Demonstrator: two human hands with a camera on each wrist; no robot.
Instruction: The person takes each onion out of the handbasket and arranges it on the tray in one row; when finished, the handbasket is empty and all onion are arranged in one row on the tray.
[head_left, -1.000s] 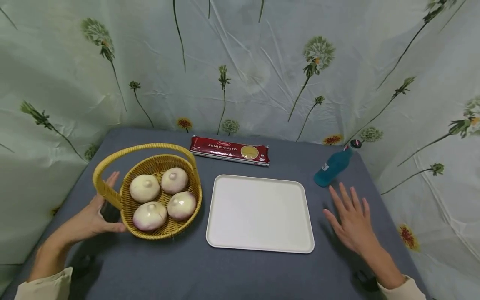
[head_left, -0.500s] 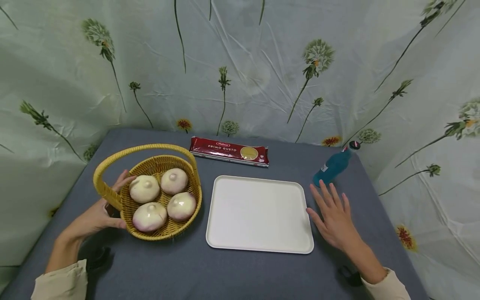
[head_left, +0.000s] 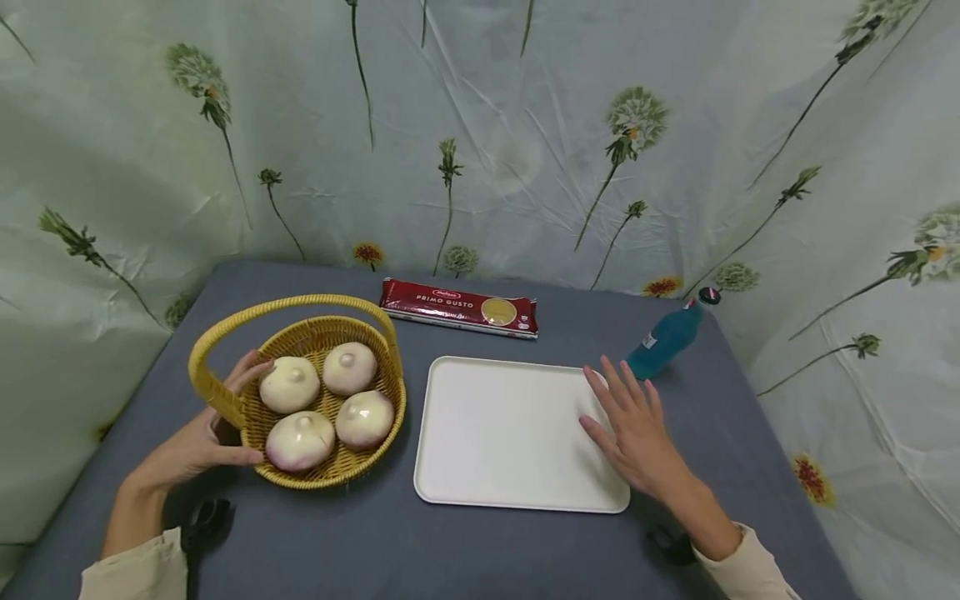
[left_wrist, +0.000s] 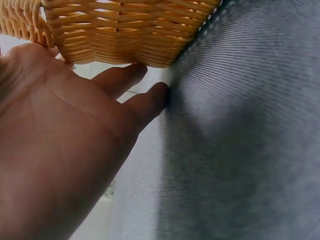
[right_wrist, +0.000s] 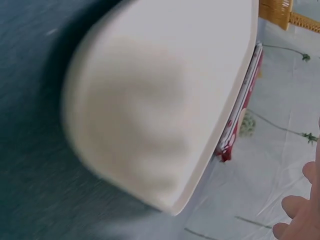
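Note:
A yellow wicker basket (head_left: 322,479) with a tall hoop handle stands on the left, holding several round white bulbs (head_left: 300,440) with purple tinges, onion-like in shape. My left hand (head_left: 197,446) grips the basket's left side: the thumb lies at the front rim and fingers bend over the rim behind the handle's base. In the left wrist view, two fingers (left_wrist: 145,107) reach under the woven wall. My right hand (head_left: 633,437), fingers spread, hovers over the right edge of a white rectangular tray (head_left: 502,433), casting a shadow on it and holding nothing.
Behind the tray lies a red spaghetti packet (head_left: 459,308) marked "PRIMO GUSTO". A blue bottle (head_left: 666,340) with a dark cap stands at the back right, just beyond my right fingertips. A dandelion-print curtain (head_left: 517,167) hangs behind the grey-blue table (head_left: 420,558).
My left hand has moved right onto the basket's side, its fingers coming over the rim. My right hand has swung left from beside the bottle to above the tray's right edge.

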